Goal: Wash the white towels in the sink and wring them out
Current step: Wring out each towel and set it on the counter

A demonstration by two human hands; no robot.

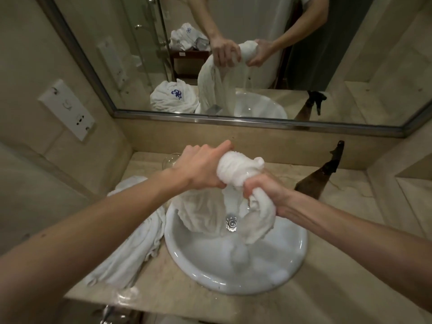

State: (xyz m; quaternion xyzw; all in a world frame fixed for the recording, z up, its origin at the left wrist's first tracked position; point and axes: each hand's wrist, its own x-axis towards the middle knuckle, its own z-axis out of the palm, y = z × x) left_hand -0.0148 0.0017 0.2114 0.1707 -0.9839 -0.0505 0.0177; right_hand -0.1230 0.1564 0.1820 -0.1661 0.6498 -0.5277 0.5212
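I observe both hands clenched on one white towel, bunched into a twisted roll above the sink. The left hand grips its upper end; the right hand grips the lower end. The towel's loose ends hang into the basin near the drain. A second white towel lies on the desk, touching the sink's left rim.

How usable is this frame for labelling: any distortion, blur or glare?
Head view: wide-angle bending bows the mirror frame; dim warm light; slight softness on the wrung towel gripped by the left hand and right hand; small glare on the sink rim.
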